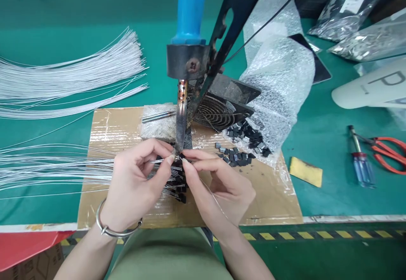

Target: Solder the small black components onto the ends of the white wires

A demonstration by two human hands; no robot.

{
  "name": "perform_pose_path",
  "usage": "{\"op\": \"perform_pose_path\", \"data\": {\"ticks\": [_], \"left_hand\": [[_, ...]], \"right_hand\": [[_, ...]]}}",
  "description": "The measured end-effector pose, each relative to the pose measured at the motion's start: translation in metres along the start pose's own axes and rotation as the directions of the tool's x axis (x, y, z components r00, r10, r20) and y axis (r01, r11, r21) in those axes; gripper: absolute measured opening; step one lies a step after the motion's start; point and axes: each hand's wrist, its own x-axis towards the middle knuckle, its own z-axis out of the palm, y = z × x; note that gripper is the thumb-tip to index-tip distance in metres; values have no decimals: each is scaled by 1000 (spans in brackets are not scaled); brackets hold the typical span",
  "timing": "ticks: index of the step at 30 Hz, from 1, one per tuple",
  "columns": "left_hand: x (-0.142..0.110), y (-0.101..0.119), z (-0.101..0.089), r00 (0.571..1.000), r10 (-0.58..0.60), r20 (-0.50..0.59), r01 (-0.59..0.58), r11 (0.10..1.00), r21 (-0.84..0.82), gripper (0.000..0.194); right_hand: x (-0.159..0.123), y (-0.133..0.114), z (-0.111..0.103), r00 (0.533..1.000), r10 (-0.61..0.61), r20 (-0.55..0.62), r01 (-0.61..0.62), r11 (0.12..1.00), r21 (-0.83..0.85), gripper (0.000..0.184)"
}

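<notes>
That blue-handled soldering iron [190,26] and its slanting black bracket [242,7] wall off the middle from the far side. Long white wires [79,79] fence much of the left. Far right, bubble wrap [281,77] and small black pieces [249,138] crowd the way; nearer, bare cardboard [272,195] leaves a low lane between the right hand [218,178] and the yellow sponge [306,171].

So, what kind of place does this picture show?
Probably an electronics workshop or factory, judging by the clamped soldering iron, the wires lying in bundles, and the small black parts in piles.
</notes>
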Motion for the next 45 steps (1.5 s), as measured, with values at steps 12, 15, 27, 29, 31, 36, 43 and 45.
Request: {"op": "perform_pose_path", "data": {"ticks": [12, 15, 27, 29, 31, 36, 43, 45], "left_hand": [[-1, 0, -2, 1000, -23, 10, 23, 1000, -15, 10], [0, 2, -2, 1000, -21, 11, 21, 1000, -17, 10], [1, 2, -1, 1000, -13, 1, 13, 999, -36, 8], [1, 2, -1, 1000, -12, 2, 13, 999, -37, 8], [0, 2, -2, 1000, -11, 4, 11, 999, -33, 9], [0, 2, -3, 1000, -16, 1, 16, 1000, -14, 9], [-1, -2, -2, 1000, -18, 6, 18, 1000, -14, 10], [-1, -3, -2, 1000, -24, 4, 24, 1000, -6, 10]], "right_hand": [[-1, 0, 1, 1000, 27, -1, -27, 998, 49, 18], [-1, 0, 0, 1000, 27, 4, -28, 998, 48, 17], [-1, -1, 0, 1000, 1, 0, -1, 998, 61, 17], [-1, -1, 0, 1000, 6, 2, -6, 998, 61, 18], [-1, -1, 0, 1000, 9, 1, -9, 998, 62, 18], [-2, 0, 0, 1000, 8, -1, -8, 998, 58, 18], [-3, 3, 0, 1000, 24, 5, -24, 998, 52, 17], [-4, 3, -1, 1000, 24, 10, -25, 998, 54, 17]]}}
